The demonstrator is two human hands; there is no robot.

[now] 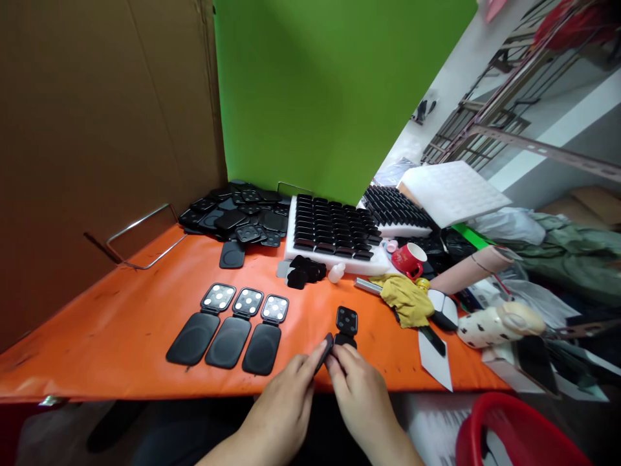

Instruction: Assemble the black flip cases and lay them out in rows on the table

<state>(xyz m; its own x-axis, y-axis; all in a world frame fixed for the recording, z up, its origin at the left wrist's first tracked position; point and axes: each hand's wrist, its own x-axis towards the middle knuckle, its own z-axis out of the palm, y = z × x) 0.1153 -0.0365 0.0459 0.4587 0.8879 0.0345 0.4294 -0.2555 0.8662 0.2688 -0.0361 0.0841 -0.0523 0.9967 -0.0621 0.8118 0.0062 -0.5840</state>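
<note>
Over the front edge of the orange table, my left hand (287, 402) is closed round a thin black rounded panel (325, 353), tilted nearly edge-on. My right hand (361, 391) has its fingers curled and pinched at the panel's right edge; its fingertips are partly hidden. Just beyond my right hand lies a black folding charger pad (347, 320), its lower half partly covered by the fingers. To the left, a row of opened folding pads (228, 341) lies flat, their small upper squares showing white dots.
A heap of black pads (233, 217) lies at the back left, near a metal wire handle (145, 236). White foam trays (334, 260) hold rows of black pieces. Rightward are a red mug (409, 260), yellow cloth (406, 301), a mouse (442, 310) and a red bucket (514, 414).
</note>
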